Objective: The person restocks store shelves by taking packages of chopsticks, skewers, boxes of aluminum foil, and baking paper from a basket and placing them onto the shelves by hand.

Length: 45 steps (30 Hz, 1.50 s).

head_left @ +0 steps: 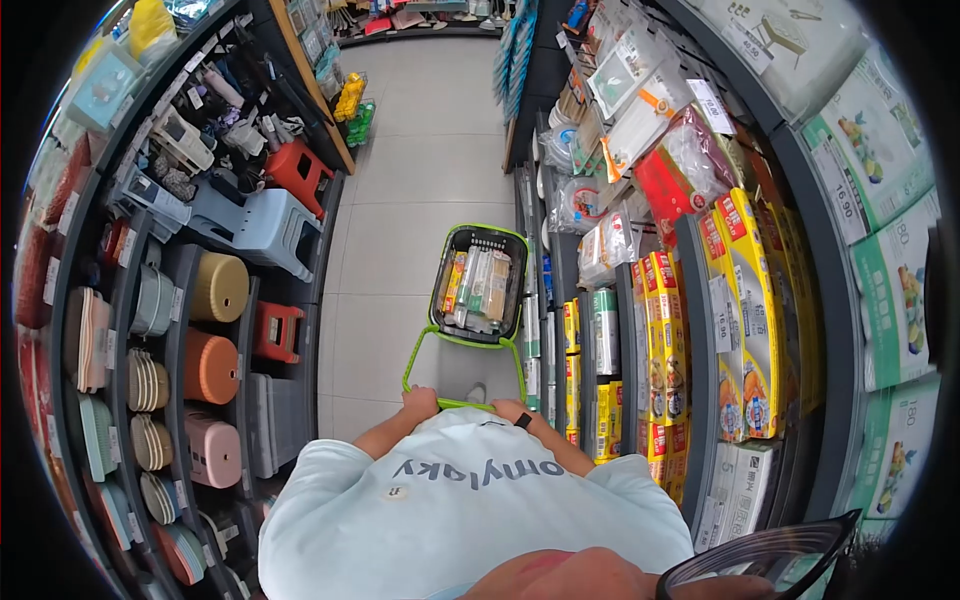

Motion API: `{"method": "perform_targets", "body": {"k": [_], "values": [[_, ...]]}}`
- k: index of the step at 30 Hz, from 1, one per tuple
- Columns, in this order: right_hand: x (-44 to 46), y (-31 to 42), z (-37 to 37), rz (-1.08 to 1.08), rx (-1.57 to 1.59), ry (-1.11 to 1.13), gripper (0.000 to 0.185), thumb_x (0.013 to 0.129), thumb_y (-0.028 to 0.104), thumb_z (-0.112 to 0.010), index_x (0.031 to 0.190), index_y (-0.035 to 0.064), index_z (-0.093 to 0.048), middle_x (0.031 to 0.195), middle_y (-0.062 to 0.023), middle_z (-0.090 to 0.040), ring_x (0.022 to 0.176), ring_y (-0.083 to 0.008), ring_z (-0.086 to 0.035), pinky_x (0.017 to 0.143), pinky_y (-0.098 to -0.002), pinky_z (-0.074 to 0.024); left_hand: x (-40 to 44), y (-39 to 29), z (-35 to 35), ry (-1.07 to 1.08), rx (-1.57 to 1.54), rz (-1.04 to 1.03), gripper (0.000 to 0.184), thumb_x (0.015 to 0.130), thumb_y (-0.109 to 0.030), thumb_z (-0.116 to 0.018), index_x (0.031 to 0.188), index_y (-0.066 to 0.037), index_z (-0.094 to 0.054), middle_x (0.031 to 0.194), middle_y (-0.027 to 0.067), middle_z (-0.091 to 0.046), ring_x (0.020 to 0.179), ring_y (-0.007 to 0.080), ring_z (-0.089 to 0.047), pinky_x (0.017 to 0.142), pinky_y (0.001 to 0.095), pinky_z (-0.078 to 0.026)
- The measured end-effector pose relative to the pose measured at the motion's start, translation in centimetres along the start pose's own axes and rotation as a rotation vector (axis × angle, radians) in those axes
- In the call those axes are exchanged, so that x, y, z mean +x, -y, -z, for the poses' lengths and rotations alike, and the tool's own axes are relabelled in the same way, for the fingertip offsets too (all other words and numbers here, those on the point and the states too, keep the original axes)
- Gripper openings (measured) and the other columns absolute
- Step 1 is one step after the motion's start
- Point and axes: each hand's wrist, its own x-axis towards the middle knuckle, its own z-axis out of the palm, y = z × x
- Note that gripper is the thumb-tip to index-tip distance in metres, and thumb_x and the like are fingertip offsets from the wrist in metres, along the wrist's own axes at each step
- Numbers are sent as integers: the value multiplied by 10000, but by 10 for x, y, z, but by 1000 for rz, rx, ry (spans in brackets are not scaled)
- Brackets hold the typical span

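Observation:
A black basket [437,318] with a green rim stands on the tiled floor in front of me, holding several long boxed and wrapped packages [478,285]. Its green handle [412,358] reaches back toward my body. Around the handle's left corner my left hand [421,400] has its fingers closed. My right hand [510,409] rests at the other end of the handle's near bar, fingers curled on it, with a dark band at the wrist. My shirt partly hides the near bar.
On the left, shelves [178,340] carry stools, bins and bowls. On the right, shelves [703,330] hold yellow boxes [742,320], rolls and hanging packets. A grey tiled aisle [425,165] runs ahead between them to a far display.

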Motion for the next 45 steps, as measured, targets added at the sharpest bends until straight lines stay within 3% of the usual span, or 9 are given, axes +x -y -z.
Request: {"method": "perform_targets", "body": {"k": [5,11,13,16,19,24,28,36,45], "values": [[9,17,53,-25,-52,-89,525,922,542,-528,970,44,-686,942,-208,-704,923,-401,-665,826,-517,-497,24,-1,29,-55,-11,-47,368,836,-315,-611,1108,-89,-713,1190,102,-666,1203,289,-550,947,535,-464],[31,21,85,-80,-76,-37,606,927,612,-482,943,42,-686,940,-208,-703,920,-395,-667,810,-519,-499,38,-1,62,-66,-75,-86,580,817,-549,-653,1125,-60,-702,1221,129,-630,1215,307,-526,955,549,-465],[43,15,85,-118,-151,1,522,918,556,-513,963,68,-694,974,-190,-709,946,-396,-666,817,-511,-503,59,16,62,73,-139,-190,679,797,-645,-638,1176,-83,-681,1247,131,-615,1217,321,-526,960,574,-466],[81,-20,50,-100,-139,-23,383,894,440,-550,975,98,-702,1007,-177,-708,977,-398,-660,825,-502,-511,86,40,69,161,-115,-223,645,815,-641,-614,1218,-141,-667,1254,124,-612,1225,334,-526,968,591,-465],[104,-1,94,-130,-62,40,298,846,343,-574,981,113,-707,1020,-177,-704,993,-401,-654,828,-494,-518,126,61,83,161,-80,-243,571,836,-605,-604,1222,-189,-671,1255,116,-615,1236,335,-526,976,583,-466],[152,9,136,-134,-30,76,341,867,320,-538,1054,90,-706,1098,-221,-684,1046,-411,-646,893,-501,-509,158,82,155,202,-74,-297,518,862,-556,-585,1210,-182,-673,1233,124,-628,1231,336,-536,965,582,-473],[179,35,180,-189,36,68,392,845,381,-564,1047,75,-703,1077,-232,-686,1042,-414,-646,882,-488,-513,208,105,172,154,-11,-383,524,880,-575,-562,1173,-156,-680,1219,114,-637,1200,324,-558,956,564,-477],[241,73,252,-383,-4,-80,765,788,763,-573,1004,42,-706,1010,-185,-715,982,-381,-670,857,-512,-494,223,131,269,-33,-78,-350,587,910,-630,-522,1114,-105,-687,1179,124,-637,1195,296,-548,918,564,-464],[276,54,296,-340,65,-103,689,765,737,-637,854,56,-683,823,-154,-694,825,-348,-674,733,-446,-514,265,124,303,-40,-75,-348,592,914,-632,-509,1120,-106,-687,1193,120,-625,1204,290,-525,913,567,-447]]}}
